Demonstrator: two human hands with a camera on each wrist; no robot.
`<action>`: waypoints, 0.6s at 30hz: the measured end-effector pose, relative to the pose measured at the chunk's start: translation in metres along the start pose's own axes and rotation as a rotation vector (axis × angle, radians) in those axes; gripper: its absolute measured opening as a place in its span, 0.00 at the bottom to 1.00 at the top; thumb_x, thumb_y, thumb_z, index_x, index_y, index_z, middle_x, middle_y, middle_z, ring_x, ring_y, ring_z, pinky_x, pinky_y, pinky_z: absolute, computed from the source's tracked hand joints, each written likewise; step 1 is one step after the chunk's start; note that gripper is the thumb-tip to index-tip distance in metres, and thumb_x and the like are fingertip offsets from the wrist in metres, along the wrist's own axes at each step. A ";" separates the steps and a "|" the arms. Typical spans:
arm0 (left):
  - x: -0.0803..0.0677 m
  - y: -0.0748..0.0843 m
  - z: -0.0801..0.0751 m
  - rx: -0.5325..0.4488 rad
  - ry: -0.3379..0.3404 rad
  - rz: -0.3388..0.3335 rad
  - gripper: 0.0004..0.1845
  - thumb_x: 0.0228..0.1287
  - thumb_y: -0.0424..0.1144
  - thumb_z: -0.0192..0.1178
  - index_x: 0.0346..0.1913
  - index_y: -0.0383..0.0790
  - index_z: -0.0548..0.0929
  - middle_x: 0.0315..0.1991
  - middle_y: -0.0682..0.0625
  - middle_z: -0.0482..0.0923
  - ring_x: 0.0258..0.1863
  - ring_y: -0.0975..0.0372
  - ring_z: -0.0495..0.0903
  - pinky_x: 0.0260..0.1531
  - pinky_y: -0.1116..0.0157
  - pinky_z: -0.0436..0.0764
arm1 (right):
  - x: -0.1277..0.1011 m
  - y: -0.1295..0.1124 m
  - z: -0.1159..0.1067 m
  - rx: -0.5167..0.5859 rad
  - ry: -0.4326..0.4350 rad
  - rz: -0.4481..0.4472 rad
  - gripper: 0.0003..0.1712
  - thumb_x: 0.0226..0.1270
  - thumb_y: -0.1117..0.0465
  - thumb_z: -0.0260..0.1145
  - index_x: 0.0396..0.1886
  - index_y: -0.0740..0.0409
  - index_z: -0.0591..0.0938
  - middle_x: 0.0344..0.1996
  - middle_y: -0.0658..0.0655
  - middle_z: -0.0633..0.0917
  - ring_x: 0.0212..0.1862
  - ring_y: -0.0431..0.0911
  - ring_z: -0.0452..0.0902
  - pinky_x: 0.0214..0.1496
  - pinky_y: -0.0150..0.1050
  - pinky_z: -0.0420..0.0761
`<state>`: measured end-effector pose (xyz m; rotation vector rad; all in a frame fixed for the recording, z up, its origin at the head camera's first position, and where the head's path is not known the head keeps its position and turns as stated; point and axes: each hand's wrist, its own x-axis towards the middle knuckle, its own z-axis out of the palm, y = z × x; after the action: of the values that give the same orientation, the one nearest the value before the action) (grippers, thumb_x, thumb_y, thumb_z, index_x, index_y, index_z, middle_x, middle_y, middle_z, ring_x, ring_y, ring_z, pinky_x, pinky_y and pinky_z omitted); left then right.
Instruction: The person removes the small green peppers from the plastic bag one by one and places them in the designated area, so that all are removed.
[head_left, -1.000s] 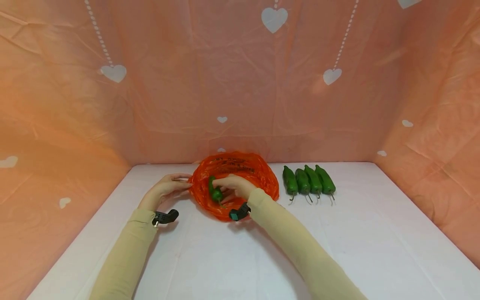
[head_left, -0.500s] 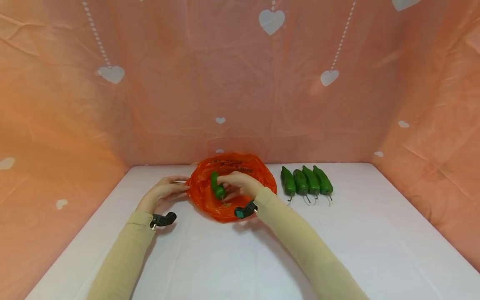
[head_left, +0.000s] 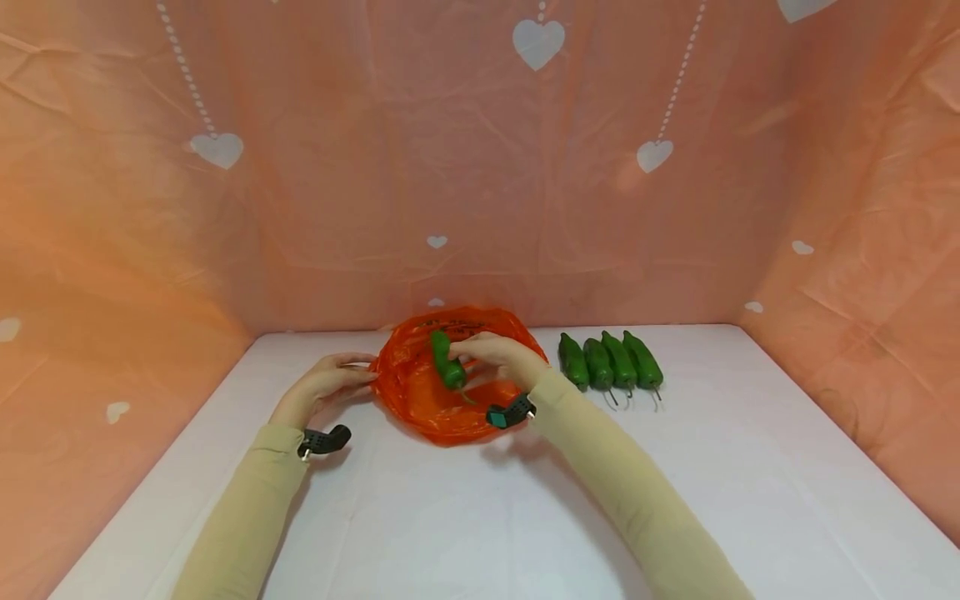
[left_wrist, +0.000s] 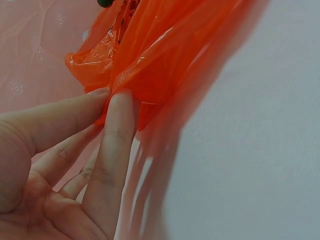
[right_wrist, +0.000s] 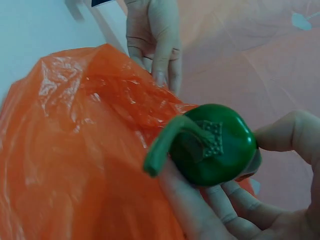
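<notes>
A green pepper (head_left: 448, 363) is held in my right hand (head_left: 501, 358), above the mouth of an orange plastic bag (head_left: 435, 417). In the right wrist view the pepper's stem end (right_wrist: 210, 140) faces the camera, with thumb and fingers on either side of it. My left hand (head_left: 330, 383) pinches the bag's left rim; the left wrist view shows thumb and fingertips on the bunched plastic (left_wrist: 145, 75). Several more green peppers (head_left: 619, 362) lie side by side to the right of the bag, stems toward the near side.
A white table (head_left: 420, 517) carries everything. Behind it and along both sides stand orange sheets (head_left: 480, 200) with white hearts. Dark writing (head_left: 450, 323) marks the far inside of the bag. Each wrist wears a black camera mount (head_left: 327, 440).
My right hand has lifted the pepper up and to the right within the bag's opening. The left hand keeps its hold on the rim. The whole head view has shifted slightly.
</notes>
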<state>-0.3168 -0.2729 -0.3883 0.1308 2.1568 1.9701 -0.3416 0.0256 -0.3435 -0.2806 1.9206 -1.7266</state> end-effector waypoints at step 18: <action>0.000 0.002 0.002 0.014 0.011 -0.019 0.26 0.64 0.31 0.61 0.63 0.29 0.68 0.55 0.36 0.73 0.47 0.51 0.81 0.50 0.59 0.79 | -0.019 -0.008 -0.035 -0.048 0.005 -0.009 0.20 0.69 0.61 0.59 0.54 0.71 0.75 0.51 0.62 0.74 0.42 0.51 0.79 0.49 0.49 0.81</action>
<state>-0.3166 -0.2707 -0.3861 0.1011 2.1712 1.9497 -0.3455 0.0636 -0.3301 -0.3030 1.9692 -1.6898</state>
